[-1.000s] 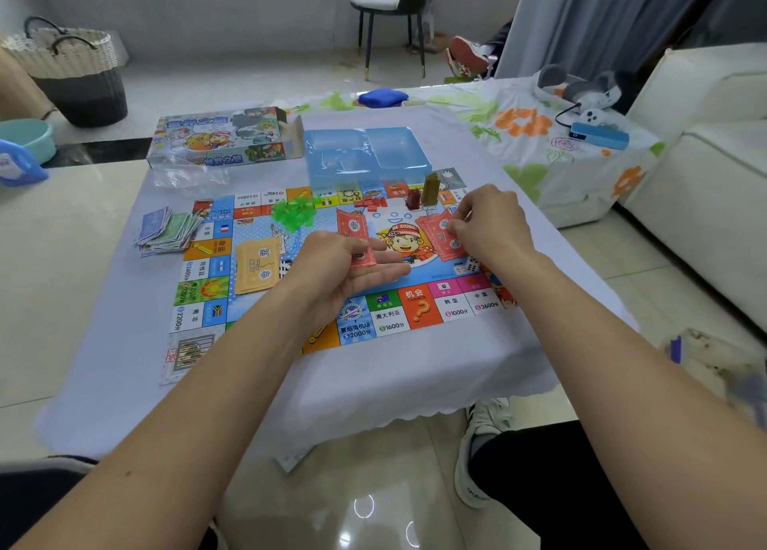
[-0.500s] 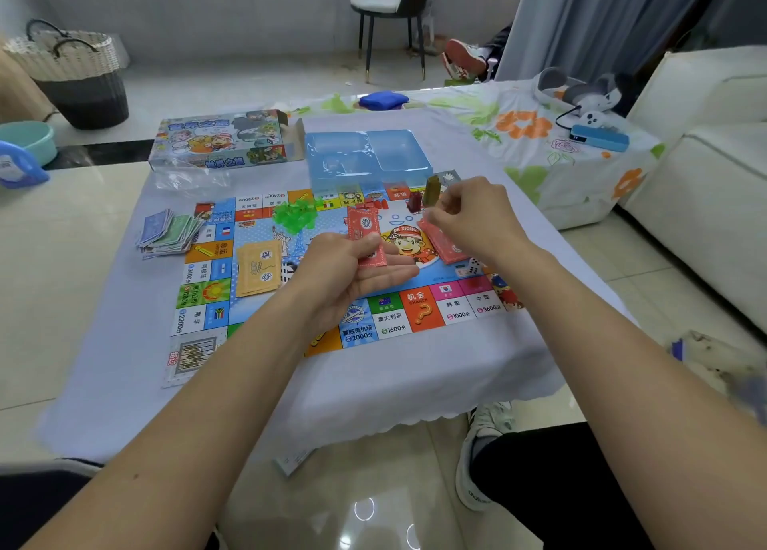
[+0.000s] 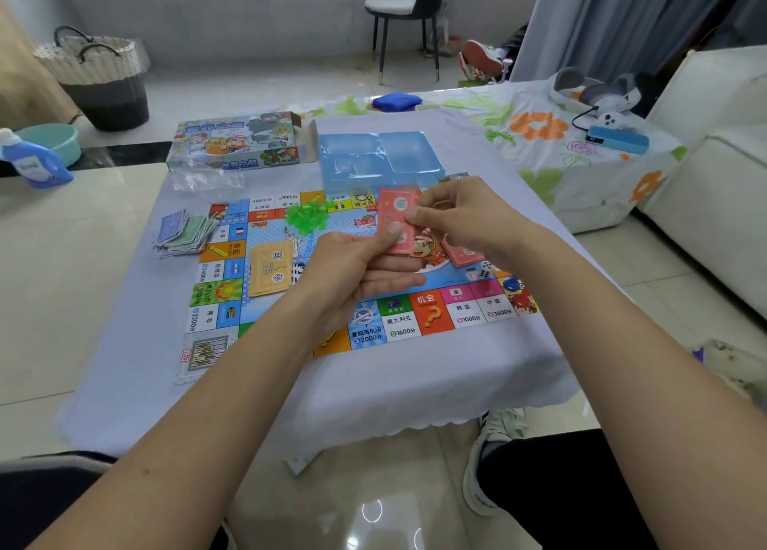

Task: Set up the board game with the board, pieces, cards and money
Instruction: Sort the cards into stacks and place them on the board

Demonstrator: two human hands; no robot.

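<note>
Red cards [image 3: 397,221] pinched between left hand [image 3: 361,267] and right hand [image 3: 460,217] above the board [image 3: 431,321], apparently for squaring the stack.

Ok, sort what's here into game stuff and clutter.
Game: colourful square board, red cards held by both hands, yellow card stack, paper money pile, green plastic houses, white dice.
Clutter: blue detergent bottle, woven basket, grey chair.

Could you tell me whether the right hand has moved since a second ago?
Yes. The right hand has lifted off the red cards on the board and swung left toward the blue tray, meeting the left hand on a red card.
</note>
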